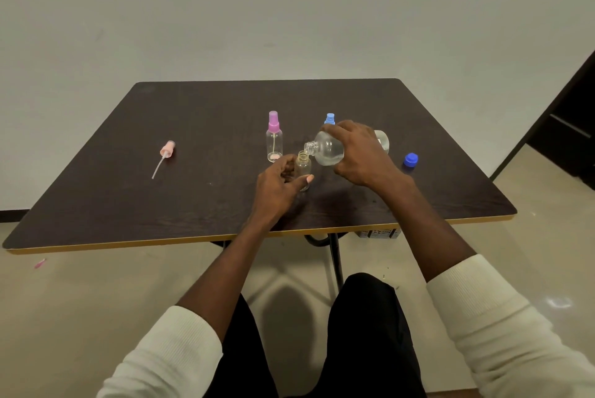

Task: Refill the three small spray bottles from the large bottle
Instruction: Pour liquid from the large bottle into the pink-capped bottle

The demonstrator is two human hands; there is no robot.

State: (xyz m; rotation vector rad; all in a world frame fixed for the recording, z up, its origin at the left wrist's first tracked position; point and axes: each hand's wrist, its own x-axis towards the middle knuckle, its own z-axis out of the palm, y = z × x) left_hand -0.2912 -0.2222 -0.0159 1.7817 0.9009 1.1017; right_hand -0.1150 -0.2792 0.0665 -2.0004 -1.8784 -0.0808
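2 capped spray bottles (274, 137) stand just behind the tilted large bottle (328, 148).

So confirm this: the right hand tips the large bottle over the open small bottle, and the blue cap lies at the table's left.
Not quite: in the head view the blue cap lies at the table's right. The right hand does tip the large bottle over the open small bottle.
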